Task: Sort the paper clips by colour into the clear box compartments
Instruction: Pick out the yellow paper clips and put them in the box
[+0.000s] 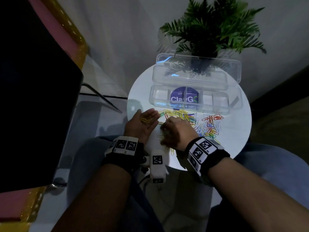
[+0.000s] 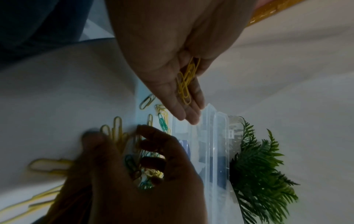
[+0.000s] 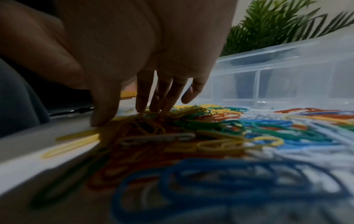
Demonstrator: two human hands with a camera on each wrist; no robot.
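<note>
My left hand point(image 1: 147, 126) lies palm up at the left edge of the pile, fingers fairly straight. Several yellow clips point(image 1: 145, 121) rest loose in this palm point(image 2: 172, 91), clips point(image 2: 185, 80). My right hand point(image 1: 175, 129) is palm down on the mixed paper clip pile point(image 1: 202, 124). Its fingertips point(image 3: 141, 104) touch yellow clips, with the thumb set apart on the table. I cannot see anything pinched. The clear box point(image 1: 220, 101) stands behind the pile with its lid point(image 1: 192, 71) tipped back. Its compartments look empty.
The pile lies on a small round white table point(image 1: 234, 144). A potted fern point(image 1: 214, 30) stands behind the box. A purple round label point(image 1: 184, 96) shows through the box floor. Red clips point(image 1: 213, 118) lie at the right, and a dark block point(image 1: 33, 81) stands at the left.
</note>
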